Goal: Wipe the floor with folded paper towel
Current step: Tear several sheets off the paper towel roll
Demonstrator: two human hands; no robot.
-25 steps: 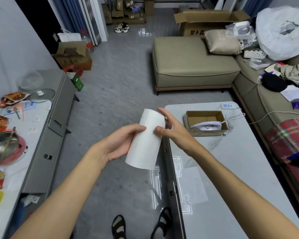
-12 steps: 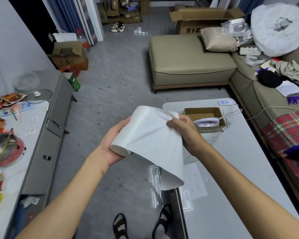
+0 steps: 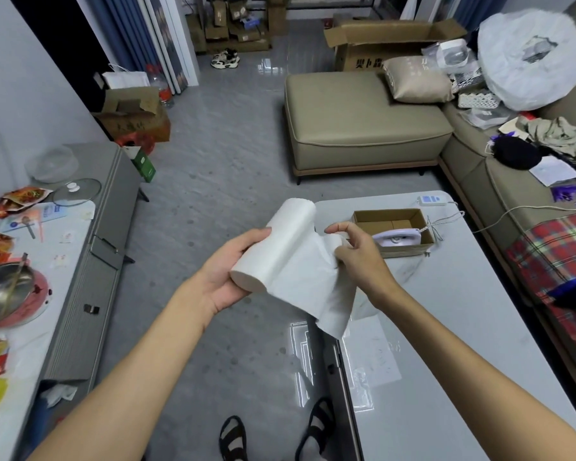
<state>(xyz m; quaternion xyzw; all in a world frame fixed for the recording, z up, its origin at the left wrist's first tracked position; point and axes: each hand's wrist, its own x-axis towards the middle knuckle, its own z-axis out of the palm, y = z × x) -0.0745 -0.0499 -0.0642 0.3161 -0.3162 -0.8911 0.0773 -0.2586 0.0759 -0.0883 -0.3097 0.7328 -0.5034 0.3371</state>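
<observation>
Head view. My left grip is wrapped round the roll of paper towel, palm beneath and thumb on top. It holds the roll tilted, lower end toward me. The roll hangs in the air just off the left edge of the bench, above the floor. A loose sheet runs off the roll to the right and droops across the bench's left edge.

My right grip is closed on the sheet's upper part. Its lower fingers are curled and bunch the paper, while thumb and forefinger stick out toward the roll. This grip hovers over the bench's left part.

On the bench beyond my right grip stands an open box with an iron in it. The iron's cord trails toward the bench's far right corner. A flat paper lies on the bench by its left edge, nearer me than both grips. My sandals stand on the floor just left of the bench's near end. A sofa sits beyond the bench's far end and along its right side. Well left of the bench, across the floor, a cabinet carries a pan.
</observation>
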